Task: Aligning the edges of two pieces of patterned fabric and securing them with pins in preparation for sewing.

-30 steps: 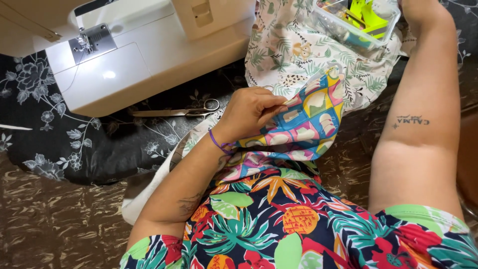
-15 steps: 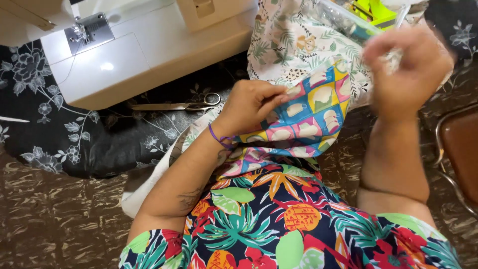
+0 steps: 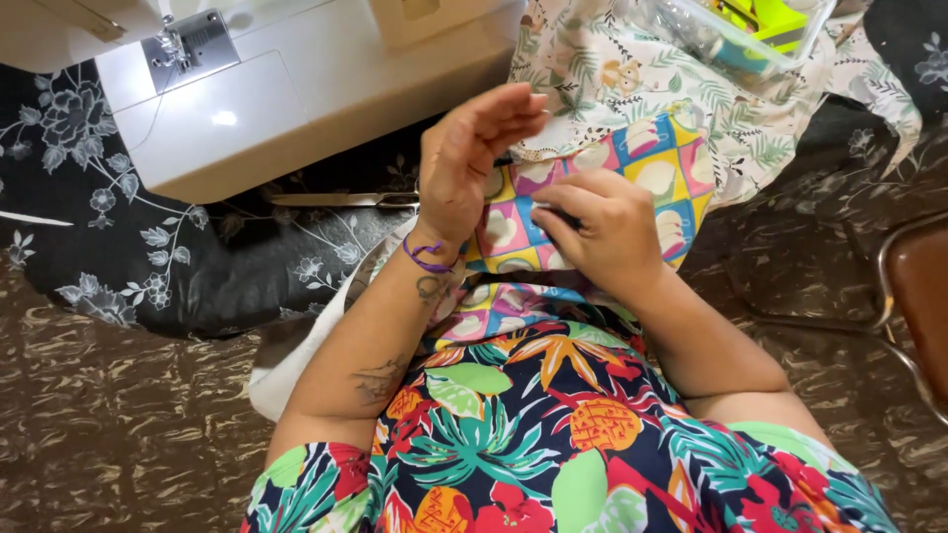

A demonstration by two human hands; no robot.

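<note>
Brown, marbled flooring fills the bottom of the head view, and over it lies a black cloth with pale flowers that carries a white sewing machine at the top. A pair of scissors rests just in front of the machine, partly hidden behind the left wrist. Farther right, a leaf-printed light fabric is heaped up, with a clear plastic box of bright yellow bits on top of it.

Both hands meet over a colourful patchwork-print fabric that lies on the person's lap, against a tropical-print dress. The left hand stands on edge with its fingers stretched out and apart, gripping nothing, its palm side touching the fabric's upper left part. The right hand rests on the fabric with its fingers curled in and pinched together; whether they nip the cloth or something small I cannot tell. A brown chair seat shows at the right edge.
</note>
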